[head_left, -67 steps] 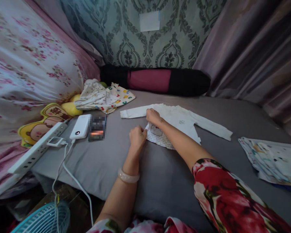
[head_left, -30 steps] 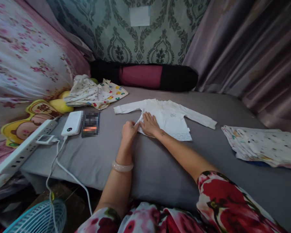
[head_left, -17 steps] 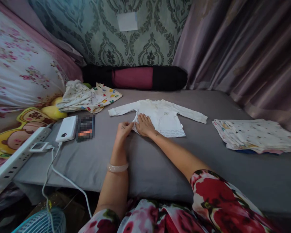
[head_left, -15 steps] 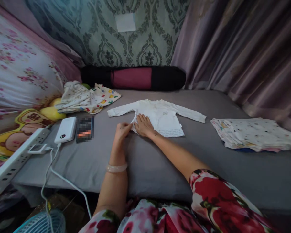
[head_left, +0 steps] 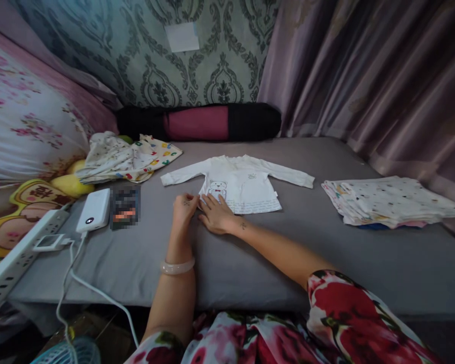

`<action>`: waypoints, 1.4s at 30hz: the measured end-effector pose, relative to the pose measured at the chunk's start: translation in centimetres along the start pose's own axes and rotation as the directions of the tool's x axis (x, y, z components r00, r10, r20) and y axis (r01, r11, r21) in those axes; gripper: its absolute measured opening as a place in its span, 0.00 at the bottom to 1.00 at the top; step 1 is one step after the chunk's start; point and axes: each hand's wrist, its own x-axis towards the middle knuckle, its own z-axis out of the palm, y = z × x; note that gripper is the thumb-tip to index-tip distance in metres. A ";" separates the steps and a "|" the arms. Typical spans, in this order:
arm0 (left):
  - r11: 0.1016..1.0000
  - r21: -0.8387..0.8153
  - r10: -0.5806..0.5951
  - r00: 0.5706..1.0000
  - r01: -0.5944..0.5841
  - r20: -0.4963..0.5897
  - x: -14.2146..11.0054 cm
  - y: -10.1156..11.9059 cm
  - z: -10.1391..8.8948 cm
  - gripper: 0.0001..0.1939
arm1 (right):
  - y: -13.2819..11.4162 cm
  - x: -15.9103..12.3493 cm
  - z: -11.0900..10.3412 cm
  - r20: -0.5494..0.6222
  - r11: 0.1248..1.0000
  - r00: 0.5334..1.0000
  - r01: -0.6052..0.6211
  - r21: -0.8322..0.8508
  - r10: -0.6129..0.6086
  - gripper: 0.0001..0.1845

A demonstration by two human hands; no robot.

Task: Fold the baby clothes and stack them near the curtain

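We seem to be smoothing the white shirt (head_left: 258,190), left hand (head_left: 183,208) pinching its hem corner, right hand (head_left: 217,216) spread flat; any next move calls for light, even pressure

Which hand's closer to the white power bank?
Left. The left hand, at a corner of the shirt, sits right of the power bank; the right hand lies farther right.

Right sleeve (head_left: 358,316): loose, large red blooms on white, dark green leaves, ending near the elbow
Left sleeve (head_left: 161,348): matching floral print, mostly cut off by the frame
Garment front (head_left: 233,338): pink, red and white flowers
Bangle (head_left: 177,267): pale, smooth, rounded, on the left forearm
Left hand (head_left: 184,211): small dark marking on the back
Right wrist (head_left: 243,226): similar small dark marking
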 end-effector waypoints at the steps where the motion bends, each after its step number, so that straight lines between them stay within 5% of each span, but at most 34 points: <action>1: 1.000 0.025 0.004 1.000 -0.004 -0.007 -0.1 0.1 0.0 0.16 | -0.2 -0.7 -0.3 0.017 0.999 0.999 0.027 0.024 -0.028 0.33; 4: 0.990 0.123 0.080 0.992 -0.068 -0.095 -0.8 0.8 0.2 0.14 | 0.0 -2.8 -2.1 0.093 0.974 0.980 0.161 0.157 -0.177 0.28; 7: 0.946 0.223 0.277 0.943 -0.234 -0.186 -1.9 2.1 1.1 0.15 | 2.0 -4.6 -4.4 0.076 0.889 0.944 0.271 0.370 -0.320 0.20; 11: 0.813 0.218 0.568 0.818 -0.540 -0.091 -3.9 4.5 3.8 0.16 | 7.4 -5.6 -5.6 -0.151 0.953 0.989 0.056 0.299 -0.011 0.21; 14: 0.703 0.205 0.684 0.726 -0.681 0.067 -5.1 5.8 6.1 0.20 | 11.2 -5.6 -4.8 -0.173 0.983 0.970 -0.158 0.094 0.173 0.25; 21: 0.740 0.275 0.539 0.785 -0.614 0.305 -5.5 6.2 7.6 0.26 | 13.2 -3.4 -3.1 -0.095 0.950 0.952 -0.300 -0.084 0.292 0.33; 33: 0.746 0.289 0.514 0.795 -0.599 0.323 -5.6 6.4 7.3 0.26 | 16.0 4.6 -4.0 -0.144 0.856 0.853 -0.514 -0.060 0.502 0.36; 42: 0.742 0.290 0.518 0.791 -0.605 0.326 -5.5 6.4 7.2 0.26 | 19.1 8.3 -5.0 -0.185 0.820 0.813 -0.569 -0.057 0.552 0.36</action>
